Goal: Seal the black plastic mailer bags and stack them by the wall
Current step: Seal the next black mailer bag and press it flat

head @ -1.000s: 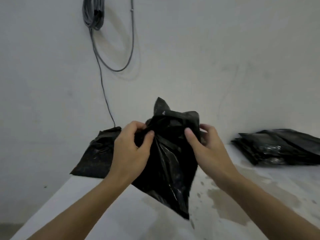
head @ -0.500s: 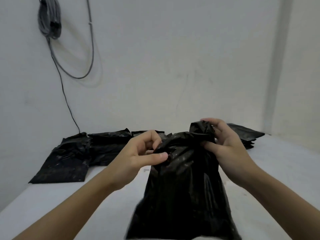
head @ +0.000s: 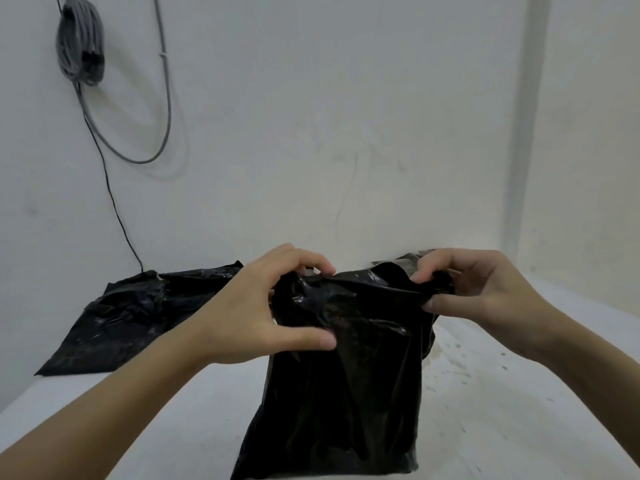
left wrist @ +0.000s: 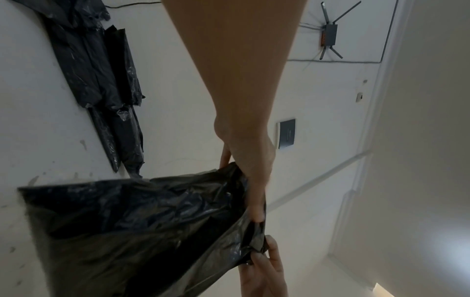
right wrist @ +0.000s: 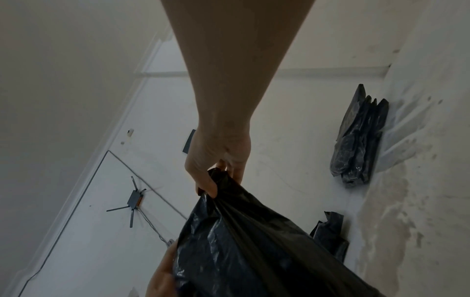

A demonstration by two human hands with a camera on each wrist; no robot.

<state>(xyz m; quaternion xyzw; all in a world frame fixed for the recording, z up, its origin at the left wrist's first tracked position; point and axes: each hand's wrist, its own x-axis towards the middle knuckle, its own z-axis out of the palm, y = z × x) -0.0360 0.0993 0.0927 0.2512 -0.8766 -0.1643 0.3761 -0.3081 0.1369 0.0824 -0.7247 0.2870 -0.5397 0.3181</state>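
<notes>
In the head view a black plastic mailer bag (head: 343,375) stands upright on the white worktop (head: 502,427), its crumpled top edge held at both ends. The left hand (head: 263,306) grasps the top left corner, fingers curled over the rim and thumb pressed across the front of the film; the right hand (head: 485,292) pinches the top right corner between thumb and curled fingers. Behind the left forearm a pile of black mailer bags (head: 138,313) lies flat on the worktop against the wall (head: 346,133), where a coil of grey cable (head: 81,46) hangs. The left wrist view shows the left hand (left wrist: 250,180) closed on the bag's rim, the bag (left wrist: 132,231) spreading away from it, and the right hand (left wrist: 264,273) gripping the far corner; a wall-mounted router (left wrist: 329,34) is behind. In the right wrist view the right hand (right wrist: 218,160) clutches the gathered corner of the bag (right wrist: 254,251), with a second stack of black bags (right wrist: 358,140) lying well apart by the wall.
</notes>
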